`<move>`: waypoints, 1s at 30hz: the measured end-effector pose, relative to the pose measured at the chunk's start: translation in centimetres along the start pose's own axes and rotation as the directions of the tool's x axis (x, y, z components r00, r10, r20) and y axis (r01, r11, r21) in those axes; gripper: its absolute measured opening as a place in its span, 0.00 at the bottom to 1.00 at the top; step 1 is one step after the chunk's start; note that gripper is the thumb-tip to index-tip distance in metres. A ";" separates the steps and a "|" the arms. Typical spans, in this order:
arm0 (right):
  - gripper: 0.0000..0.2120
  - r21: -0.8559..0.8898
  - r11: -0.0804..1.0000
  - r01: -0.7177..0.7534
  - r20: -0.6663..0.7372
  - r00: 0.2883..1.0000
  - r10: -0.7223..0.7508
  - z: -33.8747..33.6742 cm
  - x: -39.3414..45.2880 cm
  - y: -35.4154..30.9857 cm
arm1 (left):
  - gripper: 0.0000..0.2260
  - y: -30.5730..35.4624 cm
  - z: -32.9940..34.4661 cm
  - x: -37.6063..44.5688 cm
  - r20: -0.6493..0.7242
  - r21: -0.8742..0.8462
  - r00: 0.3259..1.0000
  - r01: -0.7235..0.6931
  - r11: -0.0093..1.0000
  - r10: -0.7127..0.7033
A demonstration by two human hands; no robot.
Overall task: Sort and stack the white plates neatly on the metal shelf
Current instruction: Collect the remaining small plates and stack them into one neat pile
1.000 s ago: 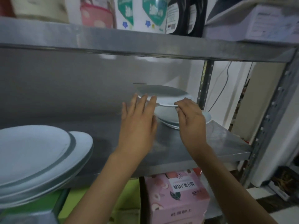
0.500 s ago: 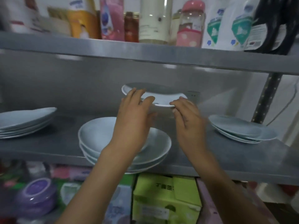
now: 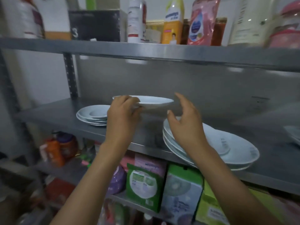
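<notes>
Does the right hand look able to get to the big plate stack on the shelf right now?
Probably yes. The right hand is open, holds nothing, and hovers right above the big plate stack with nothing between; the left hand alone holds the raised plate.

1. The scene was dim and flat, with a cool grey cast.
2. Soft pale reflections smeared along the metal shelf (image 3: 53,114) and its back panel.
3. Motion blur softened the bottles (image 3: 172,21) on the top tier and the far right edge.
4. Wide-angle distortion bowed the shelf edges, most strongly toward the corners.
5. The white plates (image 3: 92,115) stayed fairly sharp; the lower left corner was murky.
</notes>
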State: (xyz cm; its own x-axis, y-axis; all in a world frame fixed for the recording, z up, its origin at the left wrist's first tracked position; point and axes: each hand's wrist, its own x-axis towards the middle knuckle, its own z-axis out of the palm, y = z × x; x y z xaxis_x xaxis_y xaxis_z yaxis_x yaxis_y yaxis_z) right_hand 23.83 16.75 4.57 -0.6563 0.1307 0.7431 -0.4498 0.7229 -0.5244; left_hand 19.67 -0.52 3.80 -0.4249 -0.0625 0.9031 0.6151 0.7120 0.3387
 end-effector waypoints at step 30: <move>0.13 -0.170 0.965 -0.198 0.287 0.927 0.241 20.4 1.2 6.3 | 0.07 -23.2 1.0 2.1 0.200 0.168 0.926 0.289 0.943 -0.320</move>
State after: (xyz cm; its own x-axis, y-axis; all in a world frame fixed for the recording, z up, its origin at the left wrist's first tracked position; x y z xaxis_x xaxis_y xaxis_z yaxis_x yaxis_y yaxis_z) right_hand 7.84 7.66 -6.32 -0.8908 0.1004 0.4431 -0.2014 0.7870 -0.5832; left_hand 3.82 -16.45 -2.39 -0.7231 -0.1454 0.6752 0.3454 0.7705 0.5358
